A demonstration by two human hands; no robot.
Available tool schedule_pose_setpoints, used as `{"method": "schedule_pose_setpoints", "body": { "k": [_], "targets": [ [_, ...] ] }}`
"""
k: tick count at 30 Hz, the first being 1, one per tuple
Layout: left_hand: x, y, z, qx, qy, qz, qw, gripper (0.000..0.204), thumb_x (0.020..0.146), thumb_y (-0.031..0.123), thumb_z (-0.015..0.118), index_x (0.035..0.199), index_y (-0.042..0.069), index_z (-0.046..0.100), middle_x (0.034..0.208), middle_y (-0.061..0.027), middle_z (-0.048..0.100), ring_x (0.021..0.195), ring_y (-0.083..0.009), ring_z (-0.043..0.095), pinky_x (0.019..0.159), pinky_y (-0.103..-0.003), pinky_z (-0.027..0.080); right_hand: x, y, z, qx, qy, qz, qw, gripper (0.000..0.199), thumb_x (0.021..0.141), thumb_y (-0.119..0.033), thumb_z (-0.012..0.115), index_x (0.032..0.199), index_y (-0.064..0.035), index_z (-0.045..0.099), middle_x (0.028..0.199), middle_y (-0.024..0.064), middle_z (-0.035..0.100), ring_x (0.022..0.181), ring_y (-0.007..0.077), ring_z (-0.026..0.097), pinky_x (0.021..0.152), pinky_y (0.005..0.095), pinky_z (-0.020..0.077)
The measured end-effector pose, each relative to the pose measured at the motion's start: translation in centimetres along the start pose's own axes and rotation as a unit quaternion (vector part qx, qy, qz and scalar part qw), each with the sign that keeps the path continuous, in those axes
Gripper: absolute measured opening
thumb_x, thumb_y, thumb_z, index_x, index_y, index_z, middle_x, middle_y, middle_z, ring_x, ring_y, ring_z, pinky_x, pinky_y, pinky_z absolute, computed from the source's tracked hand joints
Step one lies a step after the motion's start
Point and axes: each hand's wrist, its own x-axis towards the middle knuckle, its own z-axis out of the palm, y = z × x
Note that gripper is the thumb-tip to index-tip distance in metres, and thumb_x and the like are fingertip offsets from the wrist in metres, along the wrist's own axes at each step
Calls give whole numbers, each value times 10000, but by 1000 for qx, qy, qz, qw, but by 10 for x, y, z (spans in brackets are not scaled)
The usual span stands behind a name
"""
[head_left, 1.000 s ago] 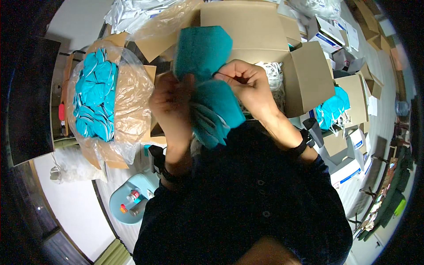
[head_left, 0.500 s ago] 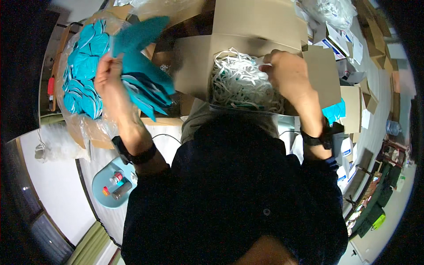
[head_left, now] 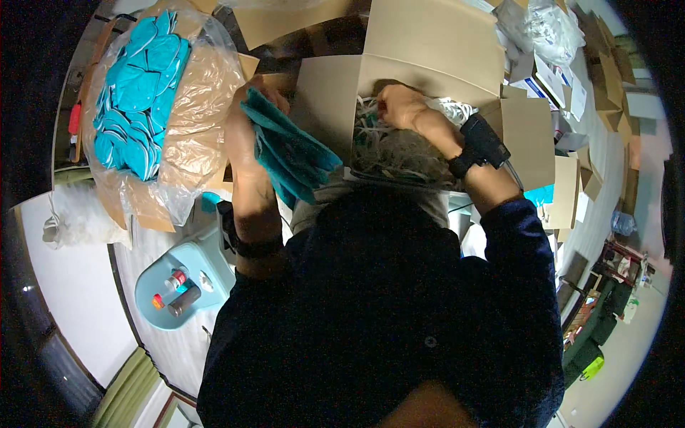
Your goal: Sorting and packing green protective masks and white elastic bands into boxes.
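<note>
fabric pieces, teal and bunched together, are gripped by the left hand, hanging to its right and toward the body. the right hand reaches down into an open cardboard box, curled among tangled white straps; whether it pinches any, i cannot tell. well to the left of the left hand, a pile of similar teal pieces sits inside crinkled clear plastic. nearer the body, left of that hand, a pale blue tub holds bottles.
</note>
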Motion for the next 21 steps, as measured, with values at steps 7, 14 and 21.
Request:
{"method": "schedule_pose_setpoints", "body": {
  "k": [7,14,21],
  "targets": [
    [-3,1,8,14,-96,-40,994,229,928,169,570,735,48,560,652,-37,548,557,-139,504,547,-268,429,-38,-2,-18,156,24,-34,987,349,697,-48,647,1042,-84,679,1023,163,676,952,321,641,853,392,499],
    [-17,18,44,465,-149,102,866,136,811,129,735,899,36,688,789,-51,695,713,-91,637,649,-233,490,-111,5,-57,227,370,-241,868,318,682,-4,709,993,-68,682,1014,161,665,964,345,624,862,363,498],
    [-30,9,82,520,-181,178,816,377,752,163,785,1091,59,659,787,-60,681,688,-104,637,610,-239,494,-145,9,-73,410,404,-171,800,262,772,43,693,1016,-53,692,867,13,647,808,76,538,765,228,450]
  ]
}}
